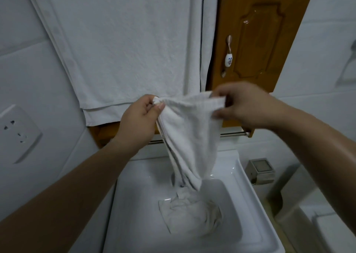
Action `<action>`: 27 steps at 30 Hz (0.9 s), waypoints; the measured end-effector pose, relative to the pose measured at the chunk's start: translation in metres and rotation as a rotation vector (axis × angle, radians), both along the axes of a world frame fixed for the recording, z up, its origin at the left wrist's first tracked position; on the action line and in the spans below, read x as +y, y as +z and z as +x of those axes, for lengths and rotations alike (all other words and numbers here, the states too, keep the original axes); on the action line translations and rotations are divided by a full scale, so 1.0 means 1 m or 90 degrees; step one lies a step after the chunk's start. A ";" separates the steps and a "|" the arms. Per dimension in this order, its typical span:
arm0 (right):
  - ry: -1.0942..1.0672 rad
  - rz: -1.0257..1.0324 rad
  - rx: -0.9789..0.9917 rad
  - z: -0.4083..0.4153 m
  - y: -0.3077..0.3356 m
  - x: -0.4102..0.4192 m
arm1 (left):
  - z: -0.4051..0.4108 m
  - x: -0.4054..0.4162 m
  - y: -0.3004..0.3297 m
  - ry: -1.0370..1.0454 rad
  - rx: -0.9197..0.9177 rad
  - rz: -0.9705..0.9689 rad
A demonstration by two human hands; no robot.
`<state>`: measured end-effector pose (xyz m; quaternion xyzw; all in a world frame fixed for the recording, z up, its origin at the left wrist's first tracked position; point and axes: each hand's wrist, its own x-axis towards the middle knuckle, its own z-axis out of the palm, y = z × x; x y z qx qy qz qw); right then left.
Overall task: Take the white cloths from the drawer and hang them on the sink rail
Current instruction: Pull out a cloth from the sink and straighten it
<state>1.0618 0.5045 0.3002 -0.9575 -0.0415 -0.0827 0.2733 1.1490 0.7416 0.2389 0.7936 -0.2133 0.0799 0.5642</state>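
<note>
A white cloth (189,131) hangs stretched between both hands above the sink. My left hand (141,117) pinches its left top corner. My right hand (244,104) pinches the right top corner. The cloth's lower end trails down toward the basin. A second crumpled white cloth (189,214) lies in the white sink (256,220). Behind the held cloth runs the metal rail (234,134), fixed below a wooden cabinet; its middle is hidden by the cloth.
A large white towel (123,46) hangs flat over the wooden cabinet (256,40), whose door has a ceramic handle (227,57). A wall socket (14,133) sits at left. A small metal box (261,170) stands right of the sink.
</note>
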 end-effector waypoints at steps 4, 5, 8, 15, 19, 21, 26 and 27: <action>-0.008 0.209 0.017 -0.004 0.012 -0.004 | 0.003 -0.001 0.001 0.043 -0.031 -0.018; -0.019 0.184 0.031 -0.002 0.004 -0.004 | 0.002 -0.001 0.001 0.042 -0.036 -0.023; -0.093 0.336 0.034 0.003 -0.011 -0.006 | -0.004 -0.003 0.000 0.033 -0.063 -0.030; -0.039 0.360 -0.015 0.006 -0.023 0.007 | -0.003 -0.007 0.011 0.003 -0.062 -0.063; -0.112 0.448 -0.115 0.008 -0.004 -0.002 | -0.003 -0.009 0.012 0.001 -0.052 -0.055; -0.099 0.362 -0.102 0.011 -0.001 0.002 | -0.004 -0.013 0.013 -0.009 -0.077 -0.037; -0.097 0.351 -0.083 0.018 -0.007 0.000 | 0.004 -0.016 0.015 0.021 -0.036 -0.095; -0.108 0.407 -0.080 0.020 -0.007 -0.004 | 0.007 -0.016 0.014 0.030 -0.014 -0.117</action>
